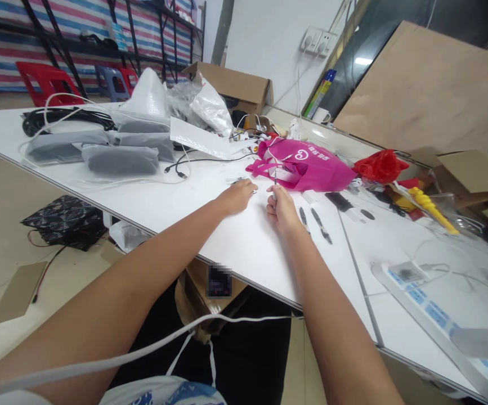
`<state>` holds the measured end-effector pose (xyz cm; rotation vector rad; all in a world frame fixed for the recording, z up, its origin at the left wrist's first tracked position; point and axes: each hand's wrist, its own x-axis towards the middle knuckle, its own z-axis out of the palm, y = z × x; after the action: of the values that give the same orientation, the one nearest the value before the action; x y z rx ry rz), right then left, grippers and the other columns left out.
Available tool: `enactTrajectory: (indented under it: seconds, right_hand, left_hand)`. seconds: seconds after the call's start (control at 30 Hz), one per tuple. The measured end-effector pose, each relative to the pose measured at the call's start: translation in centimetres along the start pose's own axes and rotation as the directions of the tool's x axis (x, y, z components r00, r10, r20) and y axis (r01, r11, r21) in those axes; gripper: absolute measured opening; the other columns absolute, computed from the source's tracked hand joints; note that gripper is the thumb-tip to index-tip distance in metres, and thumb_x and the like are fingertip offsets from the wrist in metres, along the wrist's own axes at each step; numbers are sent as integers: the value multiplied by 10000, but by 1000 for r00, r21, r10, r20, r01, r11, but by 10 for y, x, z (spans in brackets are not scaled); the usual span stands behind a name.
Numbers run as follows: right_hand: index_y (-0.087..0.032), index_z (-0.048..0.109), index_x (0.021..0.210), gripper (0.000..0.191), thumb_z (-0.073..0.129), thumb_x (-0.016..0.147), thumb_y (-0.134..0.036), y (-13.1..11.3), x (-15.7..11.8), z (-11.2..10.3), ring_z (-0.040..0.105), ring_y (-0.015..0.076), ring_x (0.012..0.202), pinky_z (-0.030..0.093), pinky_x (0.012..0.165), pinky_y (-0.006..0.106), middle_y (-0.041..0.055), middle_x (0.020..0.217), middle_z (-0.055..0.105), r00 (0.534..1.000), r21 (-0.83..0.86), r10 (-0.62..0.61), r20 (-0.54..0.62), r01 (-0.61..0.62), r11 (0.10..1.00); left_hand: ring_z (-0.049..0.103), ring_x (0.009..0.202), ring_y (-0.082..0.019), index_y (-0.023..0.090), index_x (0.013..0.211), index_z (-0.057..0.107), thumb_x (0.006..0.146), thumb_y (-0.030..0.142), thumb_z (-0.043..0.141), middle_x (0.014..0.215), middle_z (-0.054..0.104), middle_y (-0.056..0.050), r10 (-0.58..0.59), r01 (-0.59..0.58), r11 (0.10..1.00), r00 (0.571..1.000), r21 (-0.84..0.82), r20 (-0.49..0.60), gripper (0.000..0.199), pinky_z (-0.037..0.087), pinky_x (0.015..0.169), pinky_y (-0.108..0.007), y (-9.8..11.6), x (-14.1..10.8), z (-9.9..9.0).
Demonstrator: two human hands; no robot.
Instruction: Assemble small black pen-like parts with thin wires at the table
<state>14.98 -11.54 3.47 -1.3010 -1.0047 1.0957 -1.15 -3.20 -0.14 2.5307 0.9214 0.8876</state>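
On the white table (244, 239), my left hand (238, 197) rests with its fingers curled; a small shiny bit shows at the fingertips, too small to name. Small thin items (234, 180) lie just behind it. My right hand (281, 207) is closed around a thin grey tool (274, 179), which points up and away from me. Two dark, slim tools (321, 226) lie side by side to the right of my right hand. A pink bag (317, 167) lies behind both hands.
Grey padded packages (121, 160) and coiled black cable (68, 119) are at the left. A black flat item (339, 201), a red bag (381, 166) and a power strip (433, 315) are on the right. An open cardboard box (233, 84) stands behind. A white cord (142, 353) crosses before me.
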Motion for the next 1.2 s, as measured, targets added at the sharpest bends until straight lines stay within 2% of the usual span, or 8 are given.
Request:
enactTrajectory:
  seconds: [0.13,0.17,0.23,0.3,0.4,0.57,0.8,1.2]
  right_hand:
    - [-278,506,933,208,557,926,-478,0,0,0,170,69,427,100,417,195,-99,609,288,1000,-10,10,22,-10,1000]
    - [-277,509,935,197,556,925,-468,-1,0,1,171,69,427,100,415,193,-99,608,291,999,-12,14,31,-14,1000]
    - [-274,515,937,184,555,922,-453,-3,-2,2,174,67,426,102,413,192,-100,607,297,999,-17,27,45,-26,1000]
    - [-270,520,935,179,556,919,-445,-5,-4,3,175,62,423,101,413,192,-101,611,303,997,-31,46,63,-45,999]
    - [-268,523,931,161,547,923,-427,-7,-9,5,174,58,419,99,409,187,-103,607,312,990,-66,87,115,-80,995]
    - [-259,520,922,113,545,913,-369,-8,-14,7,168,52,419,86,399,182,-101,600,324,960,-129,174,220,-148,980]
    - [-255,523,917,95,520,932,-349,-4,-12,6,169,50,423,77,393,185,-99,609,317,931,-168,215,296,-171,971]
    - [-260,519,929,92,515,935,-351,0,-10,6,167,51,416,85,387,176,-101,605,312,939,-164,194,285,-152,975]
  left_hand:
    - [650,1107,-235,175,1132,713,979,129,515,1246,650,-131,-226,153,904,964,-398,-143,254,497,1088,-437,6,10,5]
    - [670,1051,-213,172,1101,700,973,117,535,1211,662,-120,-334,207,800,933,-563,-132,215,525,1053,-426,8,13,5]
    - [703,929,-168,168,1057,659,967,98,564,1118,690,-96,-510,262,469,860,-843,-17,148,572,978,-394,12,18,3]
    - [729,874,-147,165,1028,620,965,92,597,1052,720,-91,-557,227,156,824,-961,105,100,586,963,-374,14,21,-2]
    - [762,950,-159,177,1011,573,947,80,649,1082,757,-112,-539,131,-51,831,-990,138,139,577,1019,-372,14,21,-9]
    - [762,1045,-160,209,968,513,1007,116,583,1278,734,-105,-552,44,-163,824,-986,128,122,583,1039,-369,7,19,-17]
    - [760,1077,-195,198,968,509,1043,144,546,1275,728,-114,-550,13,-233,823,-972,143,99,572,1063,-418,9,21,-17]
    - [768,1035,-213,197,1025,513,1027,105,556,1161,751,-100,-518,48,-205,842,-978,150,102,572,1030,-450,15,19,-16]
